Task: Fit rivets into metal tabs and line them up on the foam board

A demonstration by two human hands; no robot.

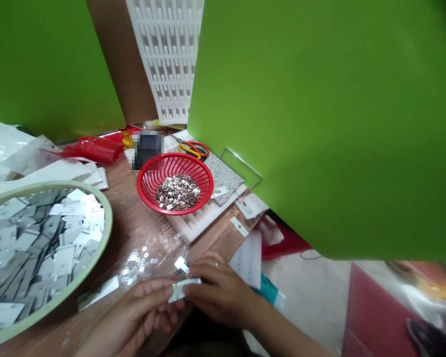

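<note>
Low at the front of the table, my left hand (pixel 148 302) and my right hand (pixel 219 287) both pinch one small flat metal plate (pixel 179 290) between them. The left thumb presses on its left end, and the right fingers close over its right end. Just beyond the right fingertips lies a loose white plate (pixel 181 264). Several shiny washers (pixel 136 265) are scattered on the wood to the left of it. A big pale green basket (pixel 109 218) at the left is heaped with similar metal plates (pixel 59 248).
A red plastic basket (pixel 143 191) of small shiny discs (pixel 178 192) stands on a white slotted board (pixel 193 230). Scissors (pixel 193 148) lie behind it. Tall green panels (pixel 319 124) rise at the back and right. One plate (pixel 239 226) lies near the right table edge.
</note>
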